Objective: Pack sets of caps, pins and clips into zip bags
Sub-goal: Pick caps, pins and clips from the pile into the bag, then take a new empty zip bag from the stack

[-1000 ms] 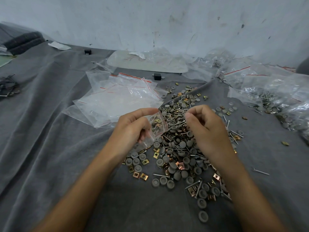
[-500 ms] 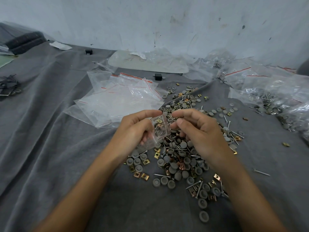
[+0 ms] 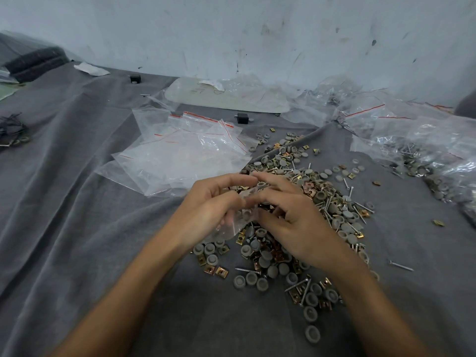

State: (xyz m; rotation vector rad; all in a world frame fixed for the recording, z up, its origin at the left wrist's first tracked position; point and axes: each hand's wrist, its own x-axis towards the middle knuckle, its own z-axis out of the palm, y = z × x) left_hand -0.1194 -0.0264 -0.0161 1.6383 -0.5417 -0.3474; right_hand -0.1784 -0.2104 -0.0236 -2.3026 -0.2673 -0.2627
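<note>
A heap of grey caps, brass clips and screw-like pins (image 3: pixel 304 202) lies on the grey cloth (image 3: pixel 77 228) in the middle. My left hand (image 3: pixel 211 210) grips a small clear zip bag (image 3: pixel 238 220) just above the heap's left side. My right hand (image 3: pixel 291 217) meets it from the right, with thumb and forefinger pinching a grey cap (image 3: pixel 262 185) at the bag's mouth. Some clips and a cap show through the bag's plastic.
A stack of empty zip bags with red strips (image 3: pixel 185 155) lies behind my left hand. Filled bags (image 3: pixel 422 150) pile up at the right by the wall. A white board (image 3: pixel 226 96) and small black blocks (image 3: pixel 242 118) sit farther back.
My right hand moved left from the heap to the bag's mouth, bringing a grey cap. Both hands now touch around the bag, which has sunk lower between them.
</note>
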